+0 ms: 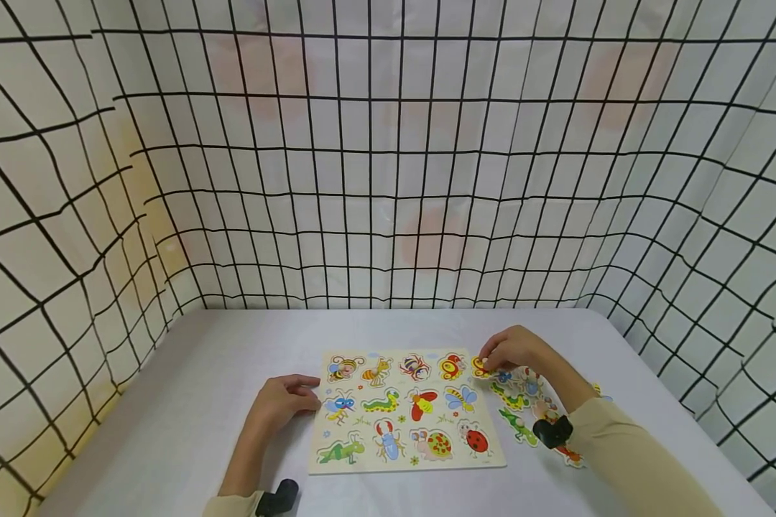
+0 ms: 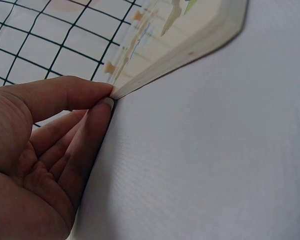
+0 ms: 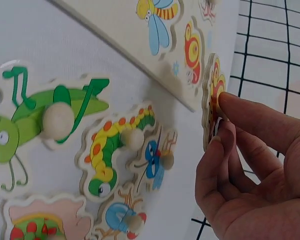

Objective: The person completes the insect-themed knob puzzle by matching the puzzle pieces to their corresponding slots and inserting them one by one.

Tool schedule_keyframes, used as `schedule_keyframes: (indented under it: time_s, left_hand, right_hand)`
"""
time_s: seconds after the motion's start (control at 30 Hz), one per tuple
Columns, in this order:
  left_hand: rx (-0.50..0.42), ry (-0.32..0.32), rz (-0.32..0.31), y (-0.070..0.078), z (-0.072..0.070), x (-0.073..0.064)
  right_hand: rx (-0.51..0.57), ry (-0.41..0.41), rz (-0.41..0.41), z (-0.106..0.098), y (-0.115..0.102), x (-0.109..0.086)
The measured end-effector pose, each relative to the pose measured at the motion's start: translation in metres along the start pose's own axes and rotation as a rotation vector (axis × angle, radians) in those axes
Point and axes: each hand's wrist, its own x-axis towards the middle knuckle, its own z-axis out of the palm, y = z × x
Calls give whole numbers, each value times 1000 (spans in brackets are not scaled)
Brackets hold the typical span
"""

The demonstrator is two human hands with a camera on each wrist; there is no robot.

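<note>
A cream wooden peg puzzle board [image 1: 401, 420] with insect pictures lies flat on the white table. My left hand [image 1: 283, 402] is at the board's left edge; in the left wrist view its thumb and a finger [image 2: 97, 120] pinch that edge. With thumb and fingers my right hand [image 1: 516, 347] pinches a red and yellow butterfly piece [image 3: 213, 97], held upright near the board's far right corner. The butterfly recess [image 3: 192, 52] shows beside it. Below the right hand lie a grasshopper piece [image 3: 35, 112] and a caterpillar piece [image 3: 107, 155], both with wooden knobs.
More loose insect pieces lie right of the board, among them a blue-winged piece [image 3: 152, 162], a blue beetle piece [image 3: 119, 216] and a snail piece [image 3: 75, 212], partly under the right forearm. A black grid on white walls [image 1: 394, 158] encloses the table [image 1: 187, 388].
</note>
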Motion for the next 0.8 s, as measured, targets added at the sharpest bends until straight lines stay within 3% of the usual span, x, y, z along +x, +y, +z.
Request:
schedule_keyframes:
  time_s: [0.3,0.8]
  left_hand:
    - [-1,4,5,-1,0,0]
    - [-12,7,0,-1,2,3]
  right_hand:
    - [28,19,8,17,-15,5]
    - [43,31,15,38,-20,17]
